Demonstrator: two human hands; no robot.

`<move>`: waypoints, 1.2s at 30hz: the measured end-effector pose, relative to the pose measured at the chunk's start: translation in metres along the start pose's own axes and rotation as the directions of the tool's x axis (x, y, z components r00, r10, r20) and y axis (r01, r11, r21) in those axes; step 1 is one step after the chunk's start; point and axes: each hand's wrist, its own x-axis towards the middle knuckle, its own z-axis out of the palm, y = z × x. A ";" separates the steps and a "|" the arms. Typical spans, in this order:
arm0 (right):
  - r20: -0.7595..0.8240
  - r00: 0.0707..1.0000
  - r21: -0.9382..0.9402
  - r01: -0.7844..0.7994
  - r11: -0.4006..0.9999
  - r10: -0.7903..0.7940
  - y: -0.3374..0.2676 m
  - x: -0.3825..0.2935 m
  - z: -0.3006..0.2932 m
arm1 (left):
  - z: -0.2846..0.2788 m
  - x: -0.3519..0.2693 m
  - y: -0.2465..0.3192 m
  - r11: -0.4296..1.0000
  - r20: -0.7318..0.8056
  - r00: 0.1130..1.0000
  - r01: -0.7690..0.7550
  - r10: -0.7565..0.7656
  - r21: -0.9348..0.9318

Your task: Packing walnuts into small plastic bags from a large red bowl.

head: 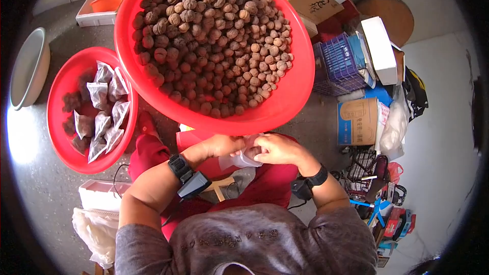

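My left hand (225,146) grips one side of a clear plastic bag (246,157) in front of my lap, below the rim of a large red plastic basin (267,120). On the bag's other side, my right hand (275,148) has its fingers curled at the opening; something brownish shows inside, too hidden to name surely. Walnuts in their shells (214,46) are heaped in the large basin. To the left, a smaller red basin (53,122) holds several filled clear bags (98,93) with dark contents.
A pale oval basin (28,68) and a white box with an orange bowl (109,2) stand at the left. White plastic bags (95,233) lie lower left. At the right are cardboard boxes (359,120), a purple plastic crate (340,61) and a wire basket (361,166).
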 end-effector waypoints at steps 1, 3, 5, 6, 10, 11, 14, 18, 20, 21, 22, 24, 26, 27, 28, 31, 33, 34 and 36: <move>0.166 0.983 0.040 -0.093 0.995 0.085 -0.013 0.002 -0.020 | -0.002 0.001 -0.003 1.000 0.026 1.000 0.003 -0.004 0.029; 0.116 0.988 0.352 0.056 0.934 -0.104 0.011 0.006 -0.034 | -0.005 0.004 -0.009 0.998 0.046 0.999 0.006 -0.009 0.059; 0.036 0.995 0.609 0.055 0.792 -0.097 0.014 0.025 -0.067 | -0.006 0.006 -0.017 1.000 0.068 0.997 -0.022 0.021 0.004; 0.010 0.999 0.630 0.034 0.776 -0.053 0.019 0.042 -0.083 | -0.005 0.005 -0.018 1.000 0.064 0.998 -0.019 0.019 0.002; -0.163 0.962 0.764 -0.018 0.645 0.220 0.048 0.124 -0.118 | -0.003 0.008 -0.012 0.999 0.089 0.996 0.000 0.004 -0.039; -0.198 0.932 0.816 -0.016 0.577 0.305 0.062 0.145 -0.115 | -0.003 0.009 -0.009 0.999 0.123 0.992 0.039 -0.036 -0.027; -0.350 0.805 0.689 -0.126 0.714 0.479 0.098 0.197 -0.095 | -0.003 0.014 -0.019 0.990 0.119 0.984 0.134 -0.129 -0.034; -0.537 0.686 0.299 -0.389 0.871 0.491 0.098 0.234 -0.076 | -0.007 0.012 -0.022 0.992 0.102 0.987 0.123 -0.124 0.014; -0.534 0.669 0.314 -0.411 0.856 0.517 0.088 0.241 -0.077 | -0.007 0.008 -0.016 0.994 0.076 0.992 0.102 -0.105 0.038; -0.541 0.640 0.329 -0.436 0.838 0.546 0.089 0.243 -0.079 | -0.006 0.008 -0.015 0.994 0.078 0.992 0.101 -0.104 0.038; -0.675 0.561 0.279 -0.408 0.869 0.480 0.095 0.248 -0.076 | -0.006 0.009 -0.014 0.994 0.079 0.991 0.104 -0.108 0.044; -0.693 0.552 0.229 -0.443 0.867 0.464 0.100 0.251 -0.079 | -0.005 0.010 -0.012 0.993 0.079 0.991 0.106 -0.110 0.050; -0.710 0.544 0.177 -0.476 0.861 0.447 0.104 0.249 -0.084 | -0.005 0.010 -0.011 0.990 0.048 0.995 0.087 -0.093 0.111; -0.578 0.622 0.283 -0.453 0.845 0.527 0.103 0.246 -0.087 | -0.005 0.009 -0.013 0.990 0.045 0.995 0.087 -0.092 0.108; -0.430 0.690 0.386 -0.442 0.809 0.582 0.102 0.241 -0.090 | -0.006 0.008 -0.016 0.992 0.062 0.993 0.099 -0.104 0.073; -0.188 0.894 0.845 -0.063 0.530 0.406 0.099 0.210 -0.093 | -0.006 0.006 -0.020 0.994 0.087 0.991 0.096 -0.100 0.049; -0.180 0.943 0.919 0.059 0.389 0.280 0.098 0.189 -0.096 | -0.004 0.008 -0.018 0.995 0.114 0.990 0.077 -0.085 0.068; -0.189 0.950 0.925 0.086 0.371 0.251 0.088 0.177 -0.094 | -0.004 0.006 -0.018 0.997 0.100 0.992 0.075 -0.078 0.030; -0.188 0.964 0.945 0.125 0.303 0.187 0.065 0.144 -0.090 | -0.007 0.006 -0.028 0.998 0.090 0.994 0.063 -0.061 -0.020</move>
